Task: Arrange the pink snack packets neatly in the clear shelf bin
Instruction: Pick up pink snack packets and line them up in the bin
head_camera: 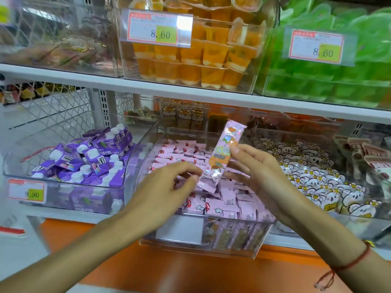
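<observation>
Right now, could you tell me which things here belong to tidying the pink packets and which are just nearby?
Part of the job:
- long pink packet, held upright by right hand and left hand
- pink snack packets
- clear shelf bin

Just nearby:
- purple cartons
- orange jelly cups
- green packs
- flower-print snacks

1 long pink snack packet (224, 153), printed with cartoon figures and an orange band, stands nearly upright, tilted right, above the clear shelf bin (211, 246). The bin holds many small pink packets (213, 199) in overlapping rows, some lying askew near its front.
</observation>
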Demonstrator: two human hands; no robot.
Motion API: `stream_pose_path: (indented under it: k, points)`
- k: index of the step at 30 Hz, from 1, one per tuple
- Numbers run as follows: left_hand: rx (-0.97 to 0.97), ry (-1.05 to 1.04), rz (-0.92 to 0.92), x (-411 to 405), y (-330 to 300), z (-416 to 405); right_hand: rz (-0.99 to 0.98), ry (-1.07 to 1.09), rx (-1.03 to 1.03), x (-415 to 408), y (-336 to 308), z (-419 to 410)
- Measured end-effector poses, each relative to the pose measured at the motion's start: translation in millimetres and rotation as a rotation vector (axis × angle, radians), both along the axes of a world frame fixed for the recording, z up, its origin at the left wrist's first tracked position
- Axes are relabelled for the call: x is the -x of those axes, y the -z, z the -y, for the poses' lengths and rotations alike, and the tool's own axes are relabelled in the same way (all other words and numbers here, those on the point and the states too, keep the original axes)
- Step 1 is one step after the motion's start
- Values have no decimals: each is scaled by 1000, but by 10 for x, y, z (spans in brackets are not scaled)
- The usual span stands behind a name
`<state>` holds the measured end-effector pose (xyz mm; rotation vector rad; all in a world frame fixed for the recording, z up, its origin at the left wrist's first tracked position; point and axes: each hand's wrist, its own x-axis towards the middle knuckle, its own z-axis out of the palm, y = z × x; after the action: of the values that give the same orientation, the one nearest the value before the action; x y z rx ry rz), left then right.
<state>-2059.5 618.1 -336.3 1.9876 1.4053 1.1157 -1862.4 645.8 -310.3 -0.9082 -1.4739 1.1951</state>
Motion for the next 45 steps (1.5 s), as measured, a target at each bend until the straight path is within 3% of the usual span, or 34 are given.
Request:
stream_pose_path:
  k: [3, 9, 12, 17, 19, 24, 27, 31, 33, 36, 38, 41, 45]
  points:
    - [-59, -1, -296, 10, 56, 2, -14, 72, 28, -17, 44, -43]
    - [-92, -16, -388, 2, 105, 5, 112, 216, -188, -13, 91, -59]
    - [-96, -5, -392, 22, 119, -11, 352, 299, -404, 44, 128, -25]
    - [-119, 57, -488, 39, 131, -36, 767, 172, -579, 137, 195, 43]
    - [-128, 67, -480, 52, 135, -44, 849, 127, -643, 99, 128, 43]
    - [-152, 79, -497, 67, 155, -58, 866, 104, -596, 65, 74, 16]
    - [-139, 68, -481, 76, 154, -64, 680, 94, -533, 96, 121, -24]
    - [-128, 47, -423, 80, 156, -78, 427, 28, -250, 58, 205, -42]
    - [-103, 7, -350, 79, 141, -96, 555, 18, -232, 50, 267, -24]
    - [-85, -44, -287, 62, 116, -109, 1025, 157, -527, 21, 343, -42]
    - [-113, -62, -296, 48, 114, -106, 1183, 177, -635, 9, 342, -73]
    - [-168, -20, -362, 8, 114, -114, 1183, 63, -511, -24, 307, -123]
    - [-202, 81, -592, -38, 152, -152, 1102, 41, -468, -57, 309, -124]
